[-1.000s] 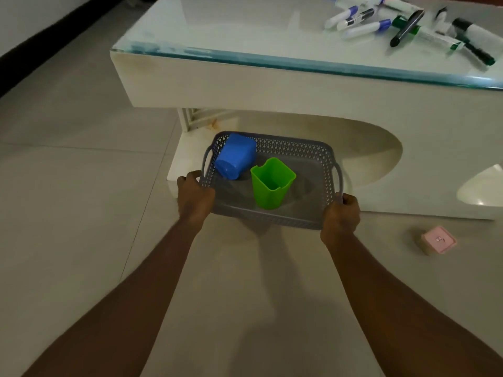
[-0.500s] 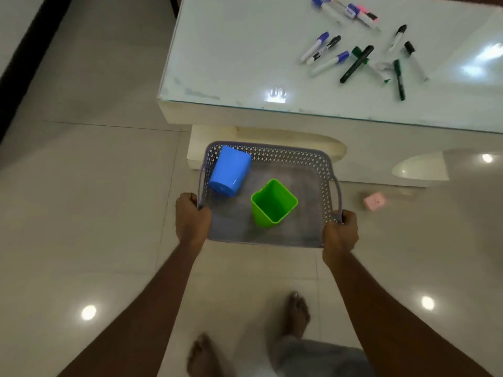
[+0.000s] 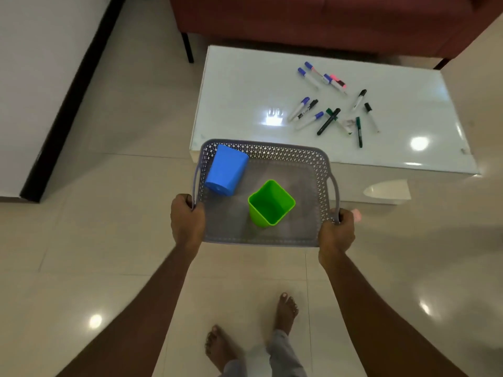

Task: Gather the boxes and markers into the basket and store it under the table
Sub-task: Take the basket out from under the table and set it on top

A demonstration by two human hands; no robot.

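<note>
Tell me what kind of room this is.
Probably a living room at home: a low glass-topped coffee table stands in front of a dark red sofa on a glossy tiled floor, and the person is barefoot.

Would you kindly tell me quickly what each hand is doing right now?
Left hand: closed on the left handle of the grey basket.
Right hand: closed on the basket's right handle.
</note>
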